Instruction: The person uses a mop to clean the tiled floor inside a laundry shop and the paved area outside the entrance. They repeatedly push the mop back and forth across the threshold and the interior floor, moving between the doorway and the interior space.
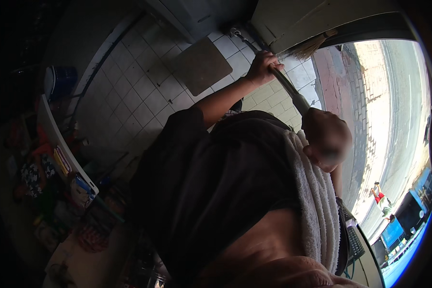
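Note:
My left hand point(262, 68) grips the metal shaft of a long pole point(285, 81), with that arm stretched forward. The pole slants down towards the tiled floor point(147, 97), and its far end shows a small pale fitting point(234, 32); I cannot tell what tool it is. Close to the camera, my right hand point(329, 133) is closed around the pole's upper end, at a grey grip point(301, 102). Part of this hand is blurred. Over my right shoulder hangs a white terry towel point(315, 208), against a dark shirt point(223, 172).
A brown flat mat or board point(203, 66) lies on the tiles. A straw broom point(315, 45) leans by the doorway. Outside are a sunlit street point(399, 97) and a person point(383, 205). A keyboard point(355, 241) sits at lower right. A cluttered shelf point(70, 158) and blue container point(64, 82) stand left.

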A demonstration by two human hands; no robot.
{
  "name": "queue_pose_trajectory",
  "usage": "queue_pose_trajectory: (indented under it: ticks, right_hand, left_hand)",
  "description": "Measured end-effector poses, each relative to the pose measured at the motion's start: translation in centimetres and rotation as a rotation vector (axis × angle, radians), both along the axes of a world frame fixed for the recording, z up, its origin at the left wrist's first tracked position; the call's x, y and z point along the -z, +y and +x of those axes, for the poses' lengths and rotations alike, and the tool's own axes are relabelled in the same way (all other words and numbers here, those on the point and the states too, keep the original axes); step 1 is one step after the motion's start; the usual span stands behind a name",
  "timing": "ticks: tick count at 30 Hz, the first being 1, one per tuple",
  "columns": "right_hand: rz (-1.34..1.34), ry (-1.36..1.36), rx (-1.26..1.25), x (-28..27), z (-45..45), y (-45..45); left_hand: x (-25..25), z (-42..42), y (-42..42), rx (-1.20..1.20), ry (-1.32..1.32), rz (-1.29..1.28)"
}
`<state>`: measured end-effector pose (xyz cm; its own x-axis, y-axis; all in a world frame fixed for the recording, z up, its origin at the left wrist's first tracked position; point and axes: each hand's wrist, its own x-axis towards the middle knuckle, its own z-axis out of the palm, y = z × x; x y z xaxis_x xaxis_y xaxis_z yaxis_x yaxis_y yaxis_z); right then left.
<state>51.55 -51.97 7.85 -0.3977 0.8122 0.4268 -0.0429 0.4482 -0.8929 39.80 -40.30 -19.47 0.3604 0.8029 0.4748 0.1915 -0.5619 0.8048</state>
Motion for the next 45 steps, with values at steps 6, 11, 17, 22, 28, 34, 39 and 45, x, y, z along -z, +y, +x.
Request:
queue_pose_trajectory:
  ticks: [6,11,17,22,28,34,39,45]
  right_hand:
    - [-0.045,-0.080,0.009,3.5,-2.3,1.9]
    - [-0.044,-0.161,0.099,3.3,-1.4,3.7]
    - [0.049,-0.101,0.070,-0.2,-2.1,1.3]
    - [0.116,-0.005,-0.158,-6.8,-3.8,0.6]
    - [-0.028,-0.209,-0.333,-1.4,-3.6,1.6]
    - [-0.022,-0.189,0.010,0.2,-2.0,2.8]
    - [0.008,-0.304,0.011,4.8,-3.2,3.8]
    - [-0.012,-0.154,0.120,3.8,-2.0,4.0]
  left_hand:
    - [6.3,-0.9,0.7,-0.146,-0.002,0.041]
    - [8.2,0.5,6.0,-0.043,0.076,0.101]
    - [2.9,-0.3,4.2,0.204,0.108,0.116]
    - [-4.7,-0.5,-1.9,-0.085,-0.100,-0.006]
    - [3.2,-2.4,-3.7,-0.171,-0.090,0.072]
    - [4.8,-0.2,1.0,-0.100,-0.114,0.043]
    - [8.7,-0.3,5.9,-0.041,0.044,0.091]
    - [8.0,-0.9,8.4,0.237,0.161,0.119]
